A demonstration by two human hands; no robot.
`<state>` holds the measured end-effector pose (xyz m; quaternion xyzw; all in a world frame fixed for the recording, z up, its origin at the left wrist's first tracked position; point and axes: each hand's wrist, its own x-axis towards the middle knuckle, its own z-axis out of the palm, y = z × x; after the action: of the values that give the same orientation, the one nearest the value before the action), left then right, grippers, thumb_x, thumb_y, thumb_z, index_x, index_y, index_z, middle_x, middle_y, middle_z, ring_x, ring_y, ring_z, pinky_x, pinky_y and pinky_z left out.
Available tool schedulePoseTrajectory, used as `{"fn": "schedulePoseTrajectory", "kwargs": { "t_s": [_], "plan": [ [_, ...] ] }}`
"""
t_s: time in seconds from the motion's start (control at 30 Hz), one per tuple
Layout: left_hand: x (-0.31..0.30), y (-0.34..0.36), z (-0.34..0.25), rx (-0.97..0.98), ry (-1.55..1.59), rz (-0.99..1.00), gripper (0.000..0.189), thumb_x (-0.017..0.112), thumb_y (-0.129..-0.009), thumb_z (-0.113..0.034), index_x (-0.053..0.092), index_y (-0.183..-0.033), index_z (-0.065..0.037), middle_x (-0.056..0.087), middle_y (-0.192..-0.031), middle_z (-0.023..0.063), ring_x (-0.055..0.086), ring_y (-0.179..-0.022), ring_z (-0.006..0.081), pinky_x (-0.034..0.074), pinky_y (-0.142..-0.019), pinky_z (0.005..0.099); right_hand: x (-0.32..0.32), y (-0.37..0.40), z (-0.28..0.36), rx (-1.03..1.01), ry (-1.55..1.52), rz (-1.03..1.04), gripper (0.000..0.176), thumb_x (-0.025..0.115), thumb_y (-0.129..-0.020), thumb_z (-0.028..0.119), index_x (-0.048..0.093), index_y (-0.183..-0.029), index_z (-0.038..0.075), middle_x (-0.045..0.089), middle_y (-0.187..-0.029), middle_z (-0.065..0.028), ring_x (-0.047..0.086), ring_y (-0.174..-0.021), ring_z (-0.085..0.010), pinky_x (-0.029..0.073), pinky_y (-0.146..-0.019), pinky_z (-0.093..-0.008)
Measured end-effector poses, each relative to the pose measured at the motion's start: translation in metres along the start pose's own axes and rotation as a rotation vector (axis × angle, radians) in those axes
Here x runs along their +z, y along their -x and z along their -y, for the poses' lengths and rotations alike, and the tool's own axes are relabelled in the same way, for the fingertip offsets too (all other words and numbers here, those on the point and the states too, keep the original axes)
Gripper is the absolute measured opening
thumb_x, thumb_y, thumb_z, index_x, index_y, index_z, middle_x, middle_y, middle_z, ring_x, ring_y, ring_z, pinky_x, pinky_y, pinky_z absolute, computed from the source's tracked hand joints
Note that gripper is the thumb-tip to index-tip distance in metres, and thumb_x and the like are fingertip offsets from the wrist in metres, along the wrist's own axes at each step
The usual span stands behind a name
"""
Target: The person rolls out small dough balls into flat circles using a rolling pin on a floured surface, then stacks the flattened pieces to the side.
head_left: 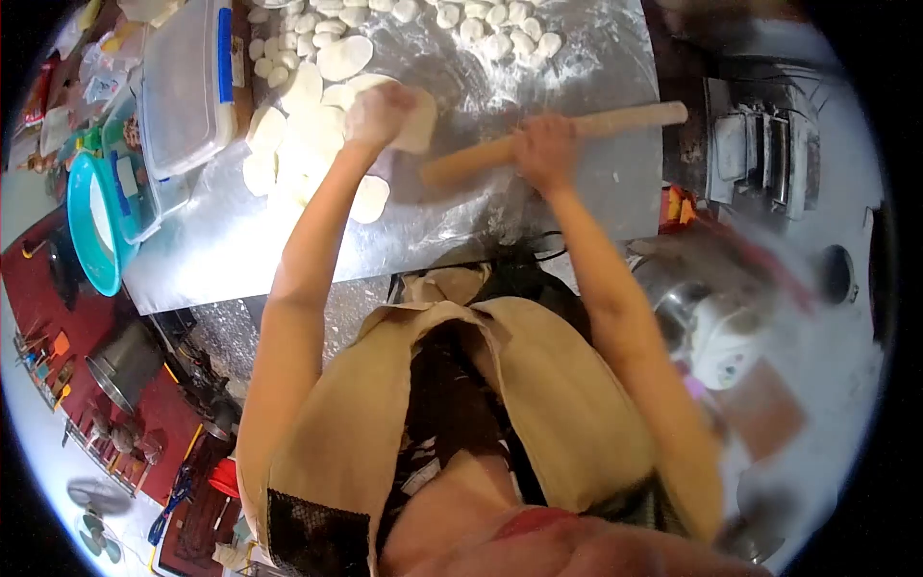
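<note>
My right hand [545,154] is closed around a wooden rolling pin [630,117], which lies at a slant above the metal table [615,192]. Its left end is blurred. Over a spread of flat dough rounds [312,130], my left hand [378,113] has its fingers curled on the edge of one flat dough round [417,125]. Another dough round [369,200] lies just below my left wrist. Small dough pieces [288,43] are clustered at the far left of the tabletop, and more dough pieces [500,27] sit farther right among loose flour.
A lidded plastic box [183,96] with blue latches stands at the table's left edge. Beside it is a teal basin [117,274] with something white inside. A metal pot [125,365] is at lower left. Metal equipment [764,154] stands beyond the table's right edge.
</note>
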<state>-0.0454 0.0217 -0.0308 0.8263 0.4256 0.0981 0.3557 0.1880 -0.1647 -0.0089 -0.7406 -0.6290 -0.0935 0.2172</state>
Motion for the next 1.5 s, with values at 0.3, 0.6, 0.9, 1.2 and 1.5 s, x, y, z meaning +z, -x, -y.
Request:
{"fn": "schedulePoseTrajectory", "kwargs": {
  "t_s": [0.3, 0.6, 0.9, 1.2, 1.5],
  "plan": [
    [0.030, -0.103, -0.055, 0.392, -0.097, -0.261, 0.039, 0.060, -0.080, -0.017, 0.053, -0.118, -0.009, 0.053, -0.113, 0.0170, 0.050, -0.107, 0.0388, 0.044, -0.088, 0.0433, -0.026, 0.015, -0.027, 0.143, 0.083, 0.123, 0.019, 0.054, -0.081, 0.029, 0.058, -0.084, 0.011, 0.055, -0.086, -0.0102, 0.052, -0.088, -0.0298, 0.035, -0.083, -0.0464],
    [0.054, -0.040, -0.149, -0.053, 0.259, 0.273, 0.026, 0.064, -0.079, -0.017, 0.065, -0.101, -0.003, 0.067, -0.089, 0.0166, 0.065, -0.084, 0.0276, 0.050, -0.078, 0.0365, 0.015, -0.060, -0.029, 0.059, 0.189, 0.199, 0.027, 0.046, -0.089, 0.032, 0.060, -0.083, 0.009, 0.062, -0.086, -0.0136, 0.059, -0.084, -0.0303, 0.046, -0.072, -0.0442],
    [0.063, -0.037, -0.104, -0.090, 0.119, 0.336, 0.022, 0.063, -0.076, -0.022, 0.067, -0.086, -0.003, 0.065, -0.085, 0.0200, 0.064, -0.081, 0.0338, 0.050, -0.069, 0.0401, 0.028, -0.055, -0.020, 0.022, 0.139, 0.075, 0.028, 0.045, -0.089, 0.032, 0.057, -0.083, 0.007, 0.059, -0.083, -0.0156, 0.057, -0.077, -0.0346, 0.044, -0.071, -0.0494],
    [0.055, -0.011, -0.103, -0.059, 0.013, 0.175, 0.025, 0.064, -0.077, -0.025, 0.066, -0.089, -0.004, 0.066, -0.079, 0.0197, 0.065, -0.079, 0.0328, 0.050, -0.069, 0.0395, 0.033, -0.032, -0.010, 0.142, 0.112, 0.086, 0.024, 0.048, -0.084, 0.031, 0.059, -0.085, 0.010, 0.060, -0.085, -0.0129, 0.056, -0.079, -0.0316, 0.043, -0.072, -0.0473],
    [0.049, 0.018, -0.087, -0.172, 0.113, 0.130, 0.025, 0.065, -0.078, -0.025, 0.067, -0.086, -0.002, 0.066, -0.079, 0.0169, 0.065, -0.072, 0.0250, 0.049, -0.063, 0.0365, 0.007, -0.009, 0.021, 0.162, 0.182, 0.108, 0.016, 0.049, -0.083, 0.022, 0.055, -0.078, 0.008, 0.055, -0.084, -0.0119, 0.055, -0.081, -0.0274, 0.045, -0.066, -0.0393]
  ]
}}
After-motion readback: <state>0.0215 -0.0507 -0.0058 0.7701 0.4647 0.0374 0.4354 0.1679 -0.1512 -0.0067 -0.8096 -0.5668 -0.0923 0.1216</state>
